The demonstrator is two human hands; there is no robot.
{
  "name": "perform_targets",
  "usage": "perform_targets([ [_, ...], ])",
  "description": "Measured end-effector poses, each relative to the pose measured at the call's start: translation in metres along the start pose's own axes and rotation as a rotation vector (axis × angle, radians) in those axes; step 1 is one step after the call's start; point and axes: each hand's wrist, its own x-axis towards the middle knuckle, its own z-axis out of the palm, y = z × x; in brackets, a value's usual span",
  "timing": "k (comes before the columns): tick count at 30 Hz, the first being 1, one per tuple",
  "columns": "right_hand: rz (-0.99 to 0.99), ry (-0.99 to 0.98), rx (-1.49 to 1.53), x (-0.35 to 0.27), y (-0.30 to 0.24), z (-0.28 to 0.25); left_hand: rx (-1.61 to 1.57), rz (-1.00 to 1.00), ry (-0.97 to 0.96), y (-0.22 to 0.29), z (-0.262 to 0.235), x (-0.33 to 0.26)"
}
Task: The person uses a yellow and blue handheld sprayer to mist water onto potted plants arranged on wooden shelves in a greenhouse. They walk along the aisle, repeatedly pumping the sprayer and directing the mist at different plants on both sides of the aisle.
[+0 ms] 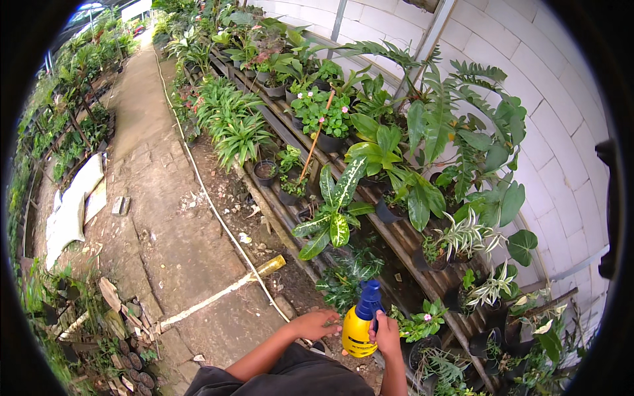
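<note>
A yellow spray bottle (358,334) with a blue head stands out in front of my body, and my right hand (385,334) is wrapped round its blue handle. Just left of the bottle is my left hand (318,325), its fingers reaching toward the bottle's side and the leaves; whether they touch anything I cannot tell. Beyond the bottle grows a dark green plant with pale-veined leaves (353,274). To its right, a plant with a pink flower (422,325) sits close to my right hand.
Potted plants line tiered racks (389,244) along a white block wall (555,125). A pale hose (198,178) runs beside the dirt path (142,132). A yellowish bamboo pole (267,266) lies across the path, and a white sack (72,204) rests at its left.
</note>
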Motion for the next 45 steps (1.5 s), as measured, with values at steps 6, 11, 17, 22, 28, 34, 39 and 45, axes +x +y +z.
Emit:
perform_targets([
  [6,-0.030,-0.045,-0.029,-0.004,-0.001,-0.002,0.007,-0.011,0.034,0.003,0.003,-0.013],
  [11,-0.022,-0.029,-0.088,-0.011,0.004,-0.013,-0.028,-0.041,0.082,0.009,0.017,-0.023],
  [17,-0.026,-0.013,-0.031,-0.024,0.017,-0.032,-0.002,-0.072,0.034,0.029,0.035,-0.032],
  [22,-0.032,-0.001,-0.077,-0.040,0.030,-0.054,0.030,-0.083,0.061,0.050,0.057,-0.040],
  [28,-0.022,-0.011,-0.121,-0.064,0.053,-0.082,0.049,-0.099,0.064,0.074,0.095,-0.049],
  [34,-0.091,-0.043,-0.116,-0.088,0.075,-0.110,0.056,-0.134,0.064,0.094,0.132,-0.057],
  [39,-0.146,-0.029,-0.109,-0.099,0.098,-0.132,0.054,-0.201,0.087,0.103,0.173,-0.073],
  [45,-0.172,-0.025,-0.215,-0.097,0.133,-0.140,0.049,-0.295,0.054,0.107,0.217,-0.100],
])
